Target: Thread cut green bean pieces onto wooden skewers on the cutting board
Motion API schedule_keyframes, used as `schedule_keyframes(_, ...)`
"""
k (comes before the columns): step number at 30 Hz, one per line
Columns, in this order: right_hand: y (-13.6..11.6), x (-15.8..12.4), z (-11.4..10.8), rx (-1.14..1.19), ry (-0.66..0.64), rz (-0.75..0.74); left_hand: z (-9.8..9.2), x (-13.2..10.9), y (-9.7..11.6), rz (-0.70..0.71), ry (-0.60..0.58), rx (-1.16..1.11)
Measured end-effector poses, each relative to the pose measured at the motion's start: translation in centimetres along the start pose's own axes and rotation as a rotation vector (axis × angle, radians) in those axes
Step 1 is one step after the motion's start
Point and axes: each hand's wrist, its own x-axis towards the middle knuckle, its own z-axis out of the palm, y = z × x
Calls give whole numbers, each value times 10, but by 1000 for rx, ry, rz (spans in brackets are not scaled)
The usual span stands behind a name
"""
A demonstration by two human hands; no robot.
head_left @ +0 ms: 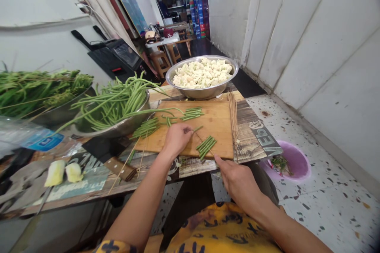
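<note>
Left hand pinches loose bean piece mid-board; right hand, fingers closed, grips skewer at 5 o'clock from it, threaded bean pieces between. Best: pierce square, mid-length, fingertips off the point.

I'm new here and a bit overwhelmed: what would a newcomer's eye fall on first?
Probably the wide metal bowl heaped with pale cauliflower, at the far side of the table. Next, the long green beans spilling over another bowl to its left, and the left hand and right hand at the wooden board, with short green pieces in a row on a skewer. On the floor to the right, a purple tub stands out too.
</note>
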Motion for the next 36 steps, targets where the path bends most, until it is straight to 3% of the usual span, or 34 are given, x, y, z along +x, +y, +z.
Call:
schedule_keyframes(14,0,5,-5,53,-7,-12,2,0,-2,120,-16,55)
schedule_keyframes(27,-2,11,-6,31,-28,-19,3,3,-6,136,-8,39)
schedule_keyframes(36,-9,21,-23,33,-105,-5,3,0,-4,168,0,92)
